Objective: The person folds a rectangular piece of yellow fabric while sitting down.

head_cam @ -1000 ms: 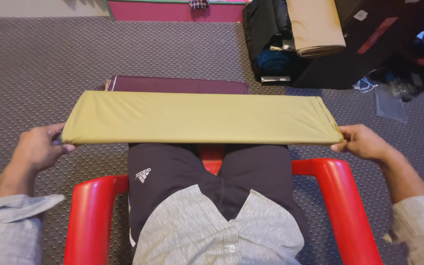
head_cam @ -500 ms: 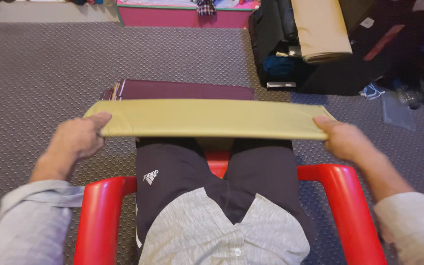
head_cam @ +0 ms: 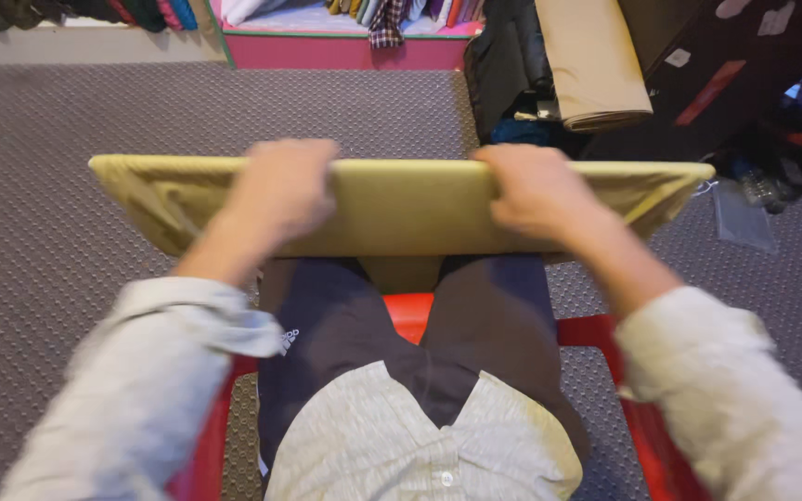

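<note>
Olive-yellow folded fabric (head_cam: 401,209) is the main thing here, a long flat bundle stretched out crosswise over the person's knees. Its long axis runs straight left to right, one end sticking out past the left knee and the other past the right, with the far edge raised a little so the flat side tilts back toward the camera.

Left hand (head_cam: 280,190) and right hand (head_cam: 536,190) both sit on the far top edge, each a bit in from the middle rather than out at the ends. The fingers are curled over that edge and clamped on the fabric, as far as I can tell; there's motion blur, so the fingertips themselves aren't clear. Holding it with both hands spaced apart like that looks like it keeps the long bundle level and stops the ends sagging, and the lap underneath takes the weight.

The person sits on a red plastic chair (head_cam: 596,329), wearing dark shorts (head_cam: 494,325) and a pale shirt. Grey carpet (head_cam: 67,186) all around. Off to the far right there's a tan roll of cloth (head_cam: 596,65) leaning against dark bags, well apart from the hands. Along the far wall, a pink ledge (head_cam: 345,51) has more folded clothes on it.
</note>
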